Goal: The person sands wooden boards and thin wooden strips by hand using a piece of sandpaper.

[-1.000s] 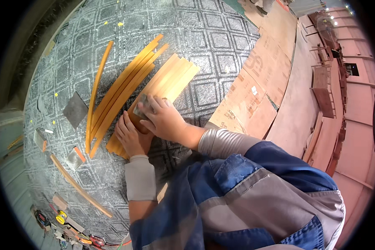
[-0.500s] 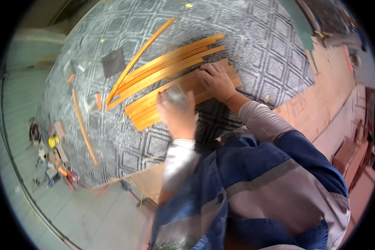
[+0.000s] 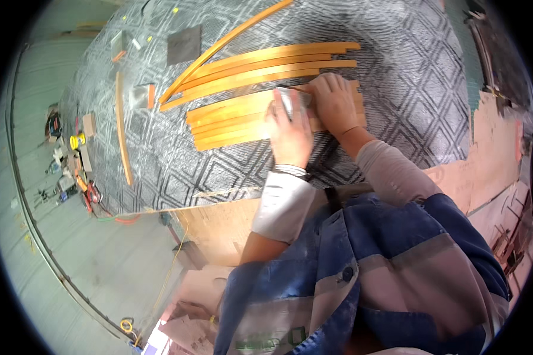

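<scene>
Several orange-brown wooden strips [image 3: 234,121] lie side by side as a panel on the patterned grey cloth. My left hand [image 3: 291,139] presses a silvery-grey flat block [image 3: 287,94] onto the panel's top, its fingers over the block. Close to its right, my right hand [image 3: 336,106] grips the panel toward its right end, fingers bent over the far edge; the fingertips are partly hidden. Beyond the panel is a second group of long wooden strips [image 3: 266,62]. One curved-looking strip [image 3: 225,41] lies slantwise across that group's left end.
On the cloth [image 3: 397,106] to the left are a dark square sheet [image 3: 183,45], a grey block with an orange edge [image 3: 142,96] and a single strip [image 3: 123,130]. Tools and a yellow roll [image 3: 77,141] sit at the far left. Bare board [image 3: 219,222] shows along the near edge.
My left hand has slid the grey block rightward along the panel, closer to my right hand. My right hand stays on the panel's right part. The whole view has shifted and turned slightly.
</scene>
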`<move>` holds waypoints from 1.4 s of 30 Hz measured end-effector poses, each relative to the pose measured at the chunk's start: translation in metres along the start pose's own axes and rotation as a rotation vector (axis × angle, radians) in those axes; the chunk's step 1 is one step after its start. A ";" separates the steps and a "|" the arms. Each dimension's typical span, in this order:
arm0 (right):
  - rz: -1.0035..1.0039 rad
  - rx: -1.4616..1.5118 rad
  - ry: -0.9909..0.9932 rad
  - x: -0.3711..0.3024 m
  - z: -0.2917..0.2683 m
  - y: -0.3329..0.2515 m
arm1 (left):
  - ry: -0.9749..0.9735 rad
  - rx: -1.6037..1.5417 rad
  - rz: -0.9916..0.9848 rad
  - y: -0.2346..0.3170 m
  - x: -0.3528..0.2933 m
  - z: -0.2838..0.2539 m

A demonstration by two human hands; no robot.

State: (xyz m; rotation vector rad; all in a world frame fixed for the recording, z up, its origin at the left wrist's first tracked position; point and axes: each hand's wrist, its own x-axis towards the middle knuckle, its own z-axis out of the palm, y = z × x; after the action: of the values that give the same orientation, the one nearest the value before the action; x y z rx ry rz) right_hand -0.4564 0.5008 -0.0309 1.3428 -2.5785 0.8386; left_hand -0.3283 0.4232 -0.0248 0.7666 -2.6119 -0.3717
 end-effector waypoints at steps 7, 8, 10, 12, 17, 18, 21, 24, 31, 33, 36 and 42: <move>0.026 0.028 0.038 0.006 -0.001 -0.005 | 0.115 0.291 -0.347 -0.160 0.028 -0.064; 0.030 0.048 0.047 0.005 0.003 -0.006 | 0.155 0.341 -0.382 -0.157 0.027 -0.055; 0.038 0.030 0.084 0.003 0.011 -0.003 | 0.064 0.381 -0.281 -0.109 0.033 -0.043; 0.039 0.040 0.062 0.005 0.008 -0.003 | 0.009 0.319 -0.052 -0.061 0.019 -0.017; 0.086 0.034 0.019 0.005 0.002 -0.007 | 0.040 0.211 -0.174 -0.136 0.025 -0.051; 0.088 0.028 0.014 0.003 0.003 -0.007 | 0.028 0.309 -0.169 -0.170 0.023 -0.061; 0.080 0.002 0.025 0.008 0.005 -0.009 | 0.071 0.313 -0.344 -0.145 0.019 -0.053; 0.085 -0.017 0.028 0.006 0.003 -0.012 | -0.038 0.068 -0.078 -0.050 -0.018 -0.020; 0.086 -0.011 0.024 0.005 0.006 -0.010 | 0.008 0.257 -0.274 -0.160 0.019 -0.078; 0.065 -0.030 0.030 0.008 0.005 -0.008 | 0.079 0.358 -0.335 -0.141 0.013 -0.059; 0.061 -0.017 0.030 0.007 0.005 -0.008 | -0.023 0.135 -0.109 -0.085 0.008 -0.049; 0.114 0.004 -0.005 0.006 0.005 -0.008 | 0.034 0.291 -0.345 -0.178 0.014 -0.074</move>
State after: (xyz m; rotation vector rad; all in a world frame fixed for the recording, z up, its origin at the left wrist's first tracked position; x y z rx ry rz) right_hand -0.4528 0.4900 -0.0291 1.2100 -2.6807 0.8594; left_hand -0.2251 0.2596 -0.0180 1.3158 -2.5285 -0.0687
